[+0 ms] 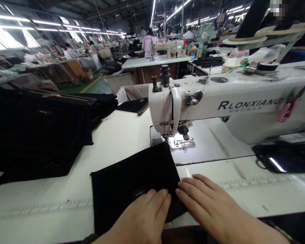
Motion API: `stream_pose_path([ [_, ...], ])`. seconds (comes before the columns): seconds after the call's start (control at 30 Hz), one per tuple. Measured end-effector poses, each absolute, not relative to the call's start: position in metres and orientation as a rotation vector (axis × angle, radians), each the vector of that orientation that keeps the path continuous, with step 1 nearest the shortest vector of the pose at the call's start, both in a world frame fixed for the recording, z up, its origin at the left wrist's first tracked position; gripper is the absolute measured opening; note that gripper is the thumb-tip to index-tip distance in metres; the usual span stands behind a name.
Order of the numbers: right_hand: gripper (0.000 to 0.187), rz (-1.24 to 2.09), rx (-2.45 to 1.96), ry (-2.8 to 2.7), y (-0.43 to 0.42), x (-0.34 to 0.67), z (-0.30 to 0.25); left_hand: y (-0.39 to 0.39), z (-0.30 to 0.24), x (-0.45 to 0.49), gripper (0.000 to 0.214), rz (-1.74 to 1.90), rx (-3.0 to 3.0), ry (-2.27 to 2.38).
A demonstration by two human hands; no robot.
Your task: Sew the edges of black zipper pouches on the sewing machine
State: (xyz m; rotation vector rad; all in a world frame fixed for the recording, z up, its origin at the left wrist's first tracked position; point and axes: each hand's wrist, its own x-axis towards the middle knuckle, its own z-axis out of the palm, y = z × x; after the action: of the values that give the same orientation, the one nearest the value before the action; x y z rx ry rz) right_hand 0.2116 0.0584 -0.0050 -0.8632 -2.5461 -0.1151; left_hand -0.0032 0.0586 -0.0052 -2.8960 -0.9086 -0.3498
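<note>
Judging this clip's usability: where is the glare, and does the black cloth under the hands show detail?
Head view: lamp glare blows out the needle plate; ceiling lights streak white; the black cloth reads nearly flat, only a small label showing; left hand and right hand are sharp; the table ruler print bows.

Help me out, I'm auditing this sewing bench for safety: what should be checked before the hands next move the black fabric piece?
1. Left hand flat on the black fabric piece: ok.
2. Right hand steadying the piece: ok, its fingertips are at the right edge and the palm is on the table.
3. Both hands apart from the presser foot: ok, they are at the near edge.
4. Piece lying flat: ok, no folds visible.
5. Piece under the foot: not ok, its far corner lies beside the foot.
6. Needle threaded: cannot tell, too small to see.
</note>
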Motion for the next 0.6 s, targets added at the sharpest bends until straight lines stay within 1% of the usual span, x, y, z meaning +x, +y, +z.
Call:
stream_pose_path([
  [0.07,0.033,-0.220,-0.811,-2.518,0.055,0.209,-0.014,0.056,-0.004,0.002,0.034,-0.278,-2.845,-0.958],
  [0.13,0.032,-0.267,-0.756,-2.508,0.055,0.207,-0.017,0.053,-0.006,0.010,0.036,-0.224,-2.776,-1.020],
  [0.37,0.033,-0.278,-0.687,-2.506,0.059,0.203,-0.003,0.051,-0.010,0.018,0.036,-0.561,-2.620,-0.997],
  [0.6,0.036,-0.255,-0.655,-2.462,0.063,0.192,0.001,0.056,-0.009,0.013,0.039,-0.581,-2.624,-0.953],
])
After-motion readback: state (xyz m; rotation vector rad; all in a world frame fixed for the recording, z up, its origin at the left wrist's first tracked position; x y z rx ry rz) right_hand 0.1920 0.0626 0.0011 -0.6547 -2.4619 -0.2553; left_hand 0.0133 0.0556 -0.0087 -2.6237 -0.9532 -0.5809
